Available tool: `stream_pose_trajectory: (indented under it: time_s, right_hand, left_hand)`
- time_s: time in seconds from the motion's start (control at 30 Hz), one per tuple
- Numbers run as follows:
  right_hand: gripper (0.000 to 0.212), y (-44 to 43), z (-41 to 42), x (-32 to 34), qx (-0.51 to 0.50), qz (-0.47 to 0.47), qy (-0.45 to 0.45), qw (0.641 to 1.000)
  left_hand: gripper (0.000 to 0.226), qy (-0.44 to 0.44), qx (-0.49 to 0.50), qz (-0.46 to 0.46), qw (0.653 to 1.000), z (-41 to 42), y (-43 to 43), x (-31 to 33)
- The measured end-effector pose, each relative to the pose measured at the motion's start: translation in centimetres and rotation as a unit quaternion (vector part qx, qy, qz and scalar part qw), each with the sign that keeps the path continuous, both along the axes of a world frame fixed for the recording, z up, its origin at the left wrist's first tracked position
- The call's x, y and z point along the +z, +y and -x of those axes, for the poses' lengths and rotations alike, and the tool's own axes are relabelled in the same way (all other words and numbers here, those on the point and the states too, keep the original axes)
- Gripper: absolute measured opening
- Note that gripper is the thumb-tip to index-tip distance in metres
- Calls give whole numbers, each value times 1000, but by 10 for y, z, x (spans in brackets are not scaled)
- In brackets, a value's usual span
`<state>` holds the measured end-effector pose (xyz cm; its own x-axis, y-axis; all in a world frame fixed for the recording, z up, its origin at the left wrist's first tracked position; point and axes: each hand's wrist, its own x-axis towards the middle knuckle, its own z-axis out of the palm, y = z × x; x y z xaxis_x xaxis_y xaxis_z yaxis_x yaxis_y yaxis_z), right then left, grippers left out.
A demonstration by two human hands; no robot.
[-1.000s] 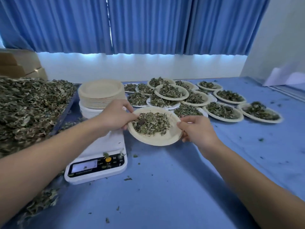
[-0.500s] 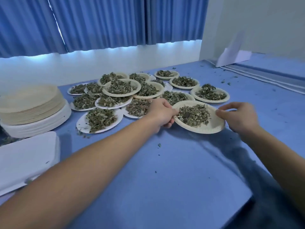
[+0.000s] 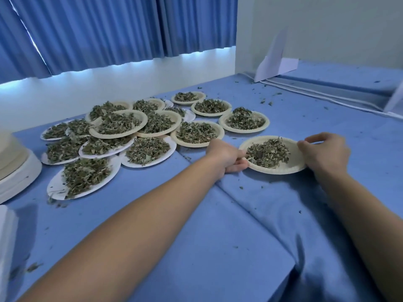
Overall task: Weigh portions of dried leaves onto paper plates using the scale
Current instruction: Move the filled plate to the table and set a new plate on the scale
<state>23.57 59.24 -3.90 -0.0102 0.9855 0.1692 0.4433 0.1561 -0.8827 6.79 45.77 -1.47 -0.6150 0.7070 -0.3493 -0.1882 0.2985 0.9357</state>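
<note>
Gripping one round beige paper plate [image 3: 283, 168] of dried green leaves [image 3: 268, 152] at opposite rims, left hand [image 3: 226, 155] and right hand [image 3: 325, 151], fingers curled, right of some fifteen filled plates [image 3: 142, 122], farther off than before.

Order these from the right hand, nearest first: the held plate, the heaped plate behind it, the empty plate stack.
1. Held plate, touching the right hand.
2. Heaped plate, behind, to the left.
3. Empty plate stack, at the far left.
</note>
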Motion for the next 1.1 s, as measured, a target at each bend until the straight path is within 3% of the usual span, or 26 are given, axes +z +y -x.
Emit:
stream_pose_trajectory:
  time_s: [0.13,0.23,0.47,0.67,0.87,1.1]
  right_hand:
    - [29,1,0,0,-19,-17,-5,1000]
    - [37,-10,8,0,-2,-73,-50,996]
    - [21,-52,33,3,161,-296,-97,937]
    - [11,-116,73,13,350,-364,-102,857]
    - [15,-187,151,46,419,-394,-37,817]
    - [15,-307,255,87,509,-420,-1,751]
  left_hand:
    - [33,-59,36,-47,997,-4,14,-1]
    - [5,-74,30,-79,994,-5,16,-2]
    - [12,-135,4,-129,982,1,-5,-3]
    - [29,-25,1,-100,995,16,-43,18]
    - [24,9,92,-116,989,68,-137,57]
    - [17,47,231,-156,959,140,-272,91]
